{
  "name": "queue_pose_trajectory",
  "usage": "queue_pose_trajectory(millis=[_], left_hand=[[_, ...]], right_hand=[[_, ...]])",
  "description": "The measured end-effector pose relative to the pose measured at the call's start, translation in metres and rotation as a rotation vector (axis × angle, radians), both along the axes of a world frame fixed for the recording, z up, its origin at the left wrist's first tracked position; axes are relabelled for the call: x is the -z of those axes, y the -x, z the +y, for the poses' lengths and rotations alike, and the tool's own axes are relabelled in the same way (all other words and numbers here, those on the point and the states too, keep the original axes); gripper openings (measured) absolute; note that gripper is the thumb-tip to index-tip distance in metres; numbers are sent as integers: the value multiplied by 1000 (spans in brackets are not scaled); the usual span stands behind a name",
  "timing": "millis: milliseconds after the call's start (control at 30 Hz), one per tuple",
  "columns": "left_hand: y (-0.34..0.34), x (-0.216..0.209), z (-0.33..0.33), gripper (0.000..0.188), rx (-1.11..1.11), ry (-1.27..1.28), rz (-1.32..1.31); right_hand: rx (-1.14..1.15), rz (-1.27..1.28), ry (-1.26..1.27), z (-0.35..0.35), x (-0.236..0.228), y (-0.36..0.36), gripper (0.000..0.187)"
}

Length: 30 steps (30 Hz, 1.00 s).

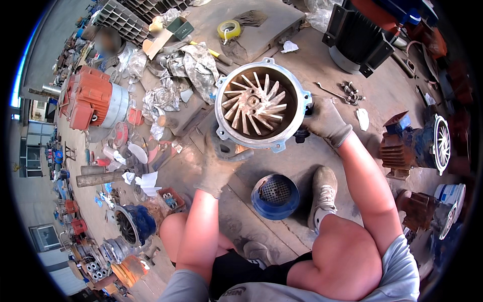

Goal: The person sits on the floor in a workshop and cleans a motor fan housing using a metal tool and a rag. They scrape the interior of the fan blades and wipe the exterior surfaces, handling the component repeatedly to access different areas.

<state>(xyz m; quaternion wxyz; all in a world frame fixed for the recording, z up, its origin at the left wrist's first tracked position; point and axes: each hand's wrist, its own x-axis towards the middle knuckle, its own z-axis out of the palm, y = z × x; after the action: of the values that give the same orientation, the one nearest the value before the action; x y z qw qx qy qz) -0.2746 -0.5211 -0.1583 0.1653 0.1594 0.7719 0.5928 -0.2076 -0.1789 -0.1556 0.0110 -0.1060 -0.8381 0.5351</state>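
From where I stand, the person sits low with knees apart, both gloved hands gripping a round metal housing (220, 103) straight ahead. Its open end faces up toward the person, bolt lugs stand out around the rim, and a rusty bladed rotor (254, 103) sits inside. The left hand (221, 163) clasps the lower left side; the right hand (328, 121) clasps the right side, beside a dark fitting (301, 135). Some fingertips are hidden, and I can't tell whether the housing touches the floor (269, 239).

Nearer the person, between the legs, stands a blue round cover (293, 201) with a mesh bottom, just beside a dusty shoe (324, 189). Beyond the right hand lie a wrench (329, 92) and a small heap of bolts (353, 92), with a big black motor (357, 38) farther off. Over on the left are crumpled plastic sheeting (193, 70) and a ribbed orange-red motor (93, 98); a roll of yellow tape (229, 30) lies beyond the housing.
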Motion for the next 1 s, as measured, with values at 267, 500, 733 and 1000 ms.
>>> queue_pose_trajectory(millis=[267, 500, 733, 1000], left_hand=[[105, 21, -8, 127, 561, 484, 313], [136, 34, 4, 127, 687, 401, 260], [138, 25, 25, 120, 718, 437, 316], [113, 21, 46, 112, 712, 446, 462]], right_hand=[[-42, 195, -95, -1, -1, -3, 34], [-38, 60, -193, -3, -15, 2, 36], [-59, 243, -232, -3, -8, -8, 31], [31, 156, -125, -2, -23, -6, 35]])
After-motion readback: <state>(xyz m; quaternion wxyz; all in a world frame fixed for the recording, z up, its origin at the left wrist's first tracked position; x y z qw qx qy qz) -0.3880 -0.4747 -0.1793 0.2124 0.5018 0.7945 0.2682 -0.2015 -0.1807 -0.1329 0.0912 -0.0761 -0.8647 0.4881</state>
